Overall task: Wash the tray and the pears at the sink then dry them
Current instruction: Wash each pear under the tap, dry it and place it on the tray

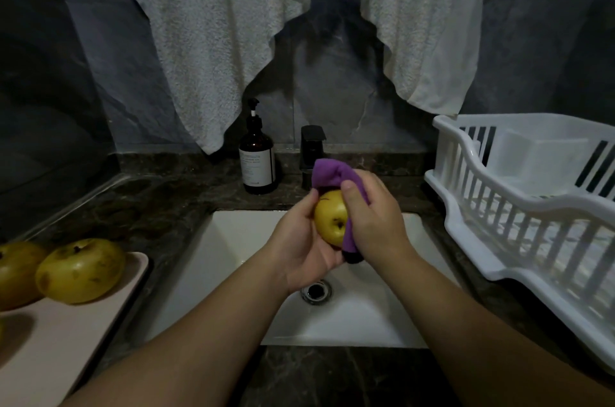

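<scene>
Over the white sink, my left hand cups a yellow-green pear from below and the left. My right hand grips a purple cloth wrapped over the pear's top and right side, thumb pressing on the fruit. At the left, a pale beige tray lies on the dark counter with two more pears on it: one whole in view, one cut by the frame edge.
A white plastic dish rack stands on the counter right of the sink. A brown pump bottle and a black tap sit behind the basin. A white towel hangs on the wall. The drain lies below my hands.
</scene>
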`<state>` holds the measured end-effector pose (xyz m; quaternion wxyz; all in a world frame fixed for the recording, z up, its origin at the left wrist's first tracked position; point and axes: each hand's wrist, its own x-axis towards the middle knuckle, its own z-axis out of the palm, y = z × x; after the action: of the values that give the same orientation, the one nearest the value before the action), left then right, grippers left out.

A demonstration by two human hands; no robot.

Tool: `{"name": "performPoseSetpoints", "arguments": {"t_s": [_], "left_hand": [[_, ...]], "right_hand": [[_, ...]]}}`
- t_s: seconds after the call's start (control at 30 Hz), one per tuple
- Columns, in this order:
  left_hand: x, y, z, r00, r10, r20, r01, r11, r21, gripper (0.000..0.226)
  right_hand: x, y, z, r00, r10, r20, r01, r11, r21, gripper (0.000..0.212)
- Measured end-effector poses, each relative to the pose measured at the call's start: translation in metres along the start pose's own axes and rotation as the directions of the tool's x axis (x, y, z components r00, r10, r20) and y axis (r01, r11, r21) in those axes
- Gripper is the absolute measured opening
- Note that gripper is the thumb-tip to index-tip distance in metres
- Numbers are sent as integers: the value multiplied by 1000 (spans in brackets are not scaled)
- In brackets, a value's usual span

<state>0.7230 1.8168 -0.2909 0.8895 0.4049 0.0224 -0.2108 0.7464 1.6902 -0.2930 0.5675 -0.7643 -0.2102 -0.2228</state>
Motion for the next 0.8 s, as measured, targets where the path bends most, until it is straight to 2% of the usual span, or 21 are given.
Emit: {"name": "performPoseSetpoints", "arguments": {"t_s": [0.03, 0.1, 0.13, 0.17, 0.2, 0.23, 0.27, 0.3, 0.33, 0.37, 0.4, 0.43, 0.5, 0.53, 0.6, 0.63, 0.67, 0.73, 0.8], "left_hand": [[0, 1, 1, 1000, 19, -5, -19, 1000, 7, 61], [0, 5, -2, 999, 49, 0, -49, 998, 44, 63], [0, 6, -3, 999, 48, -2, -48, 996, 72, 66], [-1, 6, -4, 999, 31, -15, -29, 994, 103, 69], [-2, 4, -3, 1000, 1, -31, 3, 991, 130, 72], [-1, 1, -2, 998, -19, -55, 28, 986, 162, 75], [0, -3, -1, 996, -15, -93, 33, 980, 196, 75], [3, -7, -1, 991, 12, -131, 18, 974, 226, 73], [5, -9, 0, 987, 46, -155, -9, 973, 231, 69], [6, -10, 0, 983, 73, -167, -38, 978, 207, 64], [7, -9, 0, 984, 79, -162, -52, 985, 163, 63], [6, -6, 0, 987, 68, -144, -49, 990, 132, 62], [1, 4, -2, 996, 28, -87, -16, 990, 139, 64], [0, 7, -4, 997, 3, -73, 10, 984, 176, 66], [-3, 8, -7, 998, -55, -39, 63, 968, 242, 71], [-4, 6, -6, 997, -70, -28, 75, 965, 250, 74], [-4, 3, -5, 997, -62, -36, 69, 965, 254, 76], [-3, -1, -4, 998, -6, -55, 20, 967, 254, 77], [0, -4, -1, 998, 55, -41, -45, 976, 213, 70]], "right_hand": [[1, 0, 1, 999, 25, -23, -24, 999, 41, 18], [6, -1, 2, 975, 212, -61, -188, 944, 271, 20], [10, -1, 1, 930, 366, -25, -326, 856, 401, 20], [13, 0, 0, 852, 522, 43, -467, 719, 514, 21], [12, -2, 1, 767, 635, 87, -568, 609, 554, 24], [11, -3, 3, 728, 680, 81, -615, 597, 516, 27], [9, -2, 8, 756, 653, 45, -611, 679, 408, 29], [4, -1, 13, 834, 551, -21, -531, 812, 241, 32], [-2, 1, 17, 922, 380, -75, -378, 925, 40, 34], [-6, 2, 19, 974, 215, -76, -223, 968, -115, 35], [-7, 0, 18, 991, 114, -72, -125, 979, -162, 37], [-6, 0, 15, 994, 70, -86, -81, 988, -134, 37], [3, 0, 5, 979, 163, -125, -152, 984, 90, 30], [8, -1, 1, 956, 273, -110, -240, 939, 247, 27], [13, 2, -4, 858, 511, 54, -464, 726, 507, 27], [14, 1, -4, 814, 571, 107, -530, 656, 538, 28], [12, 0, -3, 807, 581, 103, -546, 671, 501, 28], [5, 1, 2, 905, 425, 16, -405, 847, 344, 27], [-2, 0, 3, 990, 136, -39, -130, 984, 121, 25]]}}
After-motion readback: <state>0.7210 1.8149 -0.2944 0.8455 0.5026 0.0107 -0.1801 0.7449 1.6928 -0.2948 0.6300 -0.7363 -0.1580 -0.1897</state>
